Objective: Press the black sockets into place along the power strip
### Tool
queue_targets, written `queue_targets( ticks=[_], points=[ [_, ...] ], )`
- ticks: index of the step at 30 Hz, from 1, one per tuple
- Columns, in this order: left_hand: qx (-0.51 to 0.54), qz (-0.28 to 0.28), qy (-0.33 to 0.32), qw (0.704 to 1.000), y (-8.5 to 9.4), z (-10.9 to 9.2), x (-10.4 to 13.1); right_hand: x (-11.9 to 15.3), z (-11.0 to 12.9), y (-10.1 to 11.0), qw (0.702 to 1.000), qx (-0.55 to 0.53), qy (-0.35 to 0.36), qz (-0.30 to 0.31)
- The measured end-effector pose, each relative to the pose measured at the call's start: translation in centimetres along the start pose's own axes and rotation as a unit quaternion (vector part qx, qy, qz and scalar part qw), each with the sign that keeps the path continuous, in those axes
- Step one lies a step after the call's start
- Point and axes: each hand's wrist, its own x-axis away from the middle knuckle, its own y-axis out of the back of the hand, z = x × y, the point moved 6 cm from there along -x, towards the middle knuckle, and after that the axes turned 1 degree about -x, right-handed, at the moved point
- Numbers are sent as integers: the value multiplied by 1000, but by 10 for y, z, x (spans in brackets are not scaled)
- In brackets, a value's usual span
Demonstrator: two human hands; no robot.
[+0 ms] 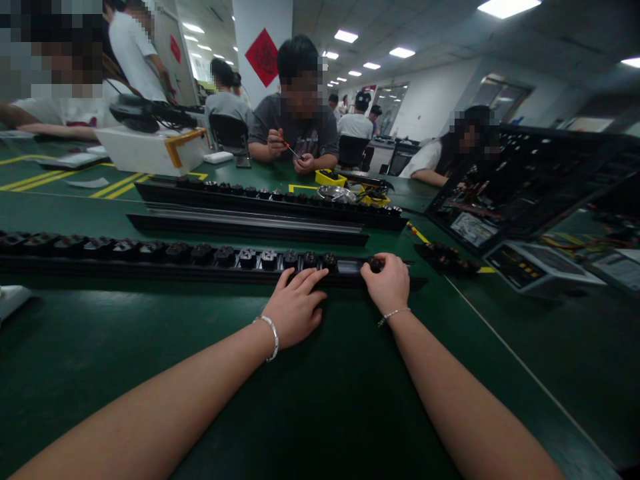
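Note:
A long black channel rail (350, 267) lies across the green table in front of me. Along it sits a row of black power socket modules (247, 257), running off the left edge of the view. My left hand (297, 308) has its fingers spread, with the tips at the rail's near side by the modules toward the right. Near the rail's right end, my right hand (391, 283) pinches a black socket module (375, 264) between thumb and fingers. A bare stretch of channel shows between that module and the row.
Behind lie another black rail with modules (280, 195) and a bare black rail (250, 227). At right stand an open computer case (530, 180) and a grey boxy unit (540, 263). Across the table a co-worker (295, 113) holds a screwdriver near yellow trays (330, 179).

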Motion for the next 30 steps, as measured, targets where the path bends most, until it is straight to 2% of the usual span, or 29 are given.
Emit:
queue_targets(
  ticks=[10, 30],
  points=[
    [3, 1, 0, 1000, -1, 1, 0, -4, -11, 2, 1000, 6, -11, -18],
    [5, 2, 2, 1000, 0, 0, 0, -5, -16, 5, 999, 21, -25, -28]
  ],
)
